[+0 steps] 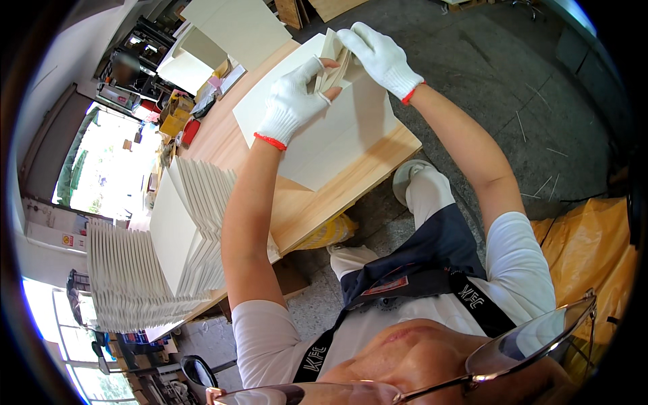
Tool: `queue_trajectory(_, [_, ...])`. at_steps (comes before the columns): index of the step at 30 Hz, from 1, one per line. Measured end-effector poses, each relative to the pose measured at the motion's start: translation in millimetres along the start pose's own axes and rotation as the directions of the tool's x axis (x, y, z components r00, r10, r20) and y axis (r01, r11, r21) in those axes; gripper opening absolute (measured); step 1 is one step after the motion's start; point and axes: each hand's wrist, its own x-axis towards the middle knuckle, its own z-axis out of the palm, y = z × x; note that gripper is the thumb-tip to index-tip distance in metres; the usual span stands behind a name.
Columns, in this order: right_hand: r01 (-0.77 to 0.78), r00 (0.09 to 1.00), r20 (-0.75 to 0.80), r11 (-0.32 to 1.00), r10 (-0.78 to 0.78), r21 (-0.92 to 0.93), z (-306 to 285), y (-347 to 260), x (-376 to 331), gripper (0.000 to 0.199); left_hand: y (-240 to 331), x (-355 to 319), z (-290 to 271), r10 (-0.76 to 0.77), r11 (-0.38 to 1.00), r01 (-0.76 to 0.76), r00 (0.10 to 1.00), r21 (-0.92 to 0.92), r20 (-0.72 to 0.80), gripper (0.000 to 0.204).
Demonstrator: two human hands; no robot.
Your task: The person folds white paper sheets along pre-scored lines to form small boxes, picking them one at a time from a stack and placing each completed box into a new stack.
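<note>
Both my hands wear white knit gloves with red cuffs. My left hand (291, 101) and my right hand (379, 55) grip a cream cardboard piece (332, 59), partly folded, held above a flat cream cardboard sheet (344, 135) on the wooden table (304, 209). My left thumb presses against a folded flap, and my right hand's fingers wrap over the top of the piece from the other side.
Two tall stacks of folded cream cardboard (185, 229) stand on the table at my left. More flat sheets (233, 30) lie at the far end with small clutter (177, 115). A yellow sack (594, 250) sits on the concrete floor at the right.
</note>
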Motion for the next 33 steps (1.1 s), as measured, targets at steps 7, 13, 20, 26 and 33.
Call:
queue_trajectory(7, [-0.025, 0.948, 0.235, 0.785, 0.215, -0.62, -39, -11, -10, 0.05, -6, -1, 2, 0.07, 0.996, -0.072, 0.996, -0.047, -0.055, 0.046])
queue_trajectory(13, [0.147, 0.94, 0.332, 0.787, 0.077, -0.599, -39, -8, -9, 0.047, -3, 11, 4, -0.046, 0.995, 0.047, 0.999, 0.085, -0.006, 0.041])
queue_trajectory(20, [0.321, 0.938, 0.295, 0.783, -0.184, -0.533, -31, -4, 8, 0.044, -9, 20, 13, -0.106, 0.964, 0.098, 0.994, 0.245, 0.02, 0.04])
queue_trajectory(26, [-0.027, 0.983, 0.174, 0.981, 0.061, -0.192, -11, -4, 8, 0.051, -14, 16, 8, -0.108, 0.994, 0.108, 0.994, 0.008, 0.035, 0.04])
queue_trajectory(33, [-0.069, 0.994, 0.076, 0.996, 0.074, -0.057, -7, -4, -3, 0.05, -12, 15, 8, -0.125, 0.96, 0.15, 0.985, -0.235, 0.119, 0.049])
